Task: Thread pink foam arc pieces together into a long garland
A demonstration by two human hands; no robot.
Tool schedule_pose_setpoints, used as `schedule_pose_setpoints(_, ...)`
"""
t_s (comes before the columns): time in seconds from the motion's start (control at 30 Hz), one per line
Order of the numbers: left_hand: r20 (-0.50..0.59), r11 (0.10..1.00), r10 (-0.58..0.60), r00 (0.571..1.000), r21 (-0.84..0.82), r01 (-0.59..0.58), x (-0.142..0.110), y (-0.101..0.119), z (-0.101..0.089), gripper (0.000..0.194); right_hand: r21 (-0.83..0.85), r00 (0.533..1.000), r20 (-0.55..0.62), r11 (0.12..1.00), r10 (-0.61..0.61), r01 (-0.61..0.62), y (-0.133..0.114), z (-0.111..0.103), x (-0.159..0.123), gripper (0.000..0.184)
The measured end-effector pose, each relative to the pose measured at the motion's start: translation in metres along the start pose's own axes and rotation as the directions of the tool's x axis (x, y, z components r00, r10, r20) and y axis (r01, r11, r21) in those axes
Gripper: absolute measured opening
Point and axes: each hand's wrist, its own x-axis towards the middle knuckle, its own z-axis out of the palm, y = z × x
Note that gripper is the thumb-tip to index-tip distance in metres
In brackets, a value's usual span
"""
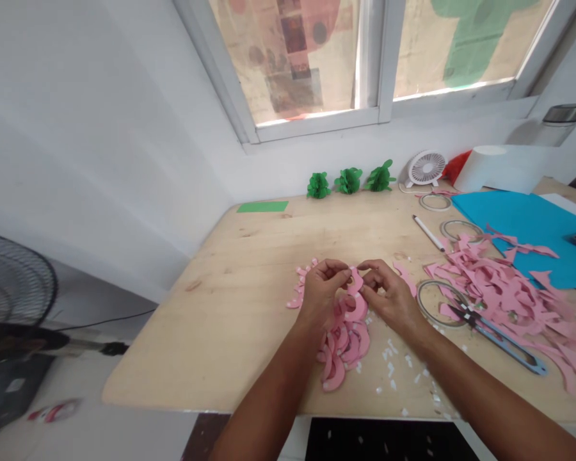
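Observation:
Between my two hands is a curved pink paper piece (356, 282), pinched at its left side by my left hand (327, 282) and at its right by my right hand (384, 291). Both hands have their fingers closed. Just below lies a heap of crescent-shaped pink paper pieces (345, 346) on the wooden table. Partly hidden behind my left hand is a row of small pink pieces (295, 298). A single pink strip (405, 278) rests to the right of my right hand. Small white bits (391, 368) are scattered beneath my right forearm.
Pink paper scraps (504, 288) spread across the right, beside blue-handled scissors (504, 342), tape rolls (434, 320), a white pen (428, 232) and blue sheets (528, 224). Green paper decorations (349, 181) and a small white fan (426, 169) stand along the wall. A green strip (262, 207) lies back left.

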Motion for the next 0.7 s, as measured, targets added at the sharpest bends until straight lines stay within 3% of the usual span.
schedule_pose_setpoints(0.33,0.048,0.999,0.025,0.999,-0.034,-0.023,-0.0023,-0.0008,-0.0003,0.016,0.004,1.000,-0.012,1.000,0.009,-0.009,-0.0016,-0.0001,-0.0011,0.023)
schedule_pose_setpoints(0.7,-0.011,0.998,0.032,0.999,0.048,-0.032,0.0015,-0.0020,-0.0013,0.017,-0.016,1.000,-0.024,1.000,-0.010,0.009,-0.0013,-0.0006,0.0000,0.024)
